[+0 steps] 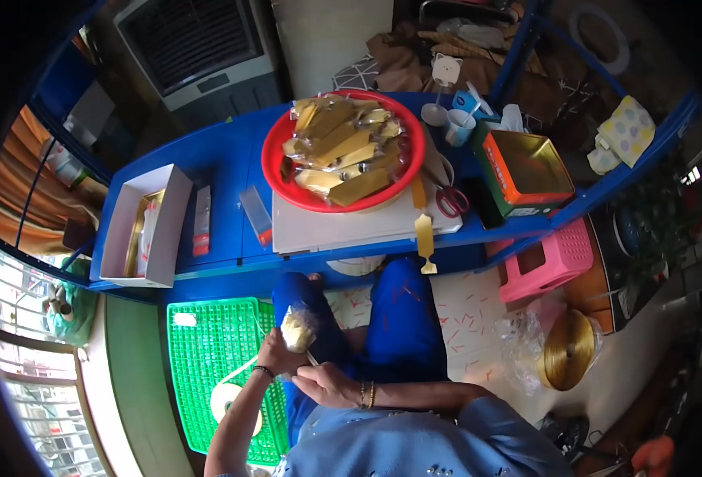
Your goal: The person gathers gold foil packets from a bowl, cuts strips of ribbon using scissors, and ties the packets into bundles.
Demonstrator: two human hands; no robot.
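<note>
1. Head view, straight to the lap: clutching a pale bundle in clear plastic with the left hand, fingers wrapped closely around its lower end, right above the blue trouser leg.
2. In close with the right hand too, fingers bent towards the left and just beside a thin pale piece below the bundle; cannot tell whether gripping it or merely touching.
3. Over to the left, running a pale ribbon between the left hand's wrist area and a white roll, resting on a green crate.
4. Up ahead, on the blue table: heaped high with gold packets, in a red basin.
5. Near the basin's right side: lying by red-handled scissors, then an orange and green tin. At far left, a white box.
6. Down on the floor at right: wrapped loosely in clear plastic, beside a pink stool, a gold spool.
</note>
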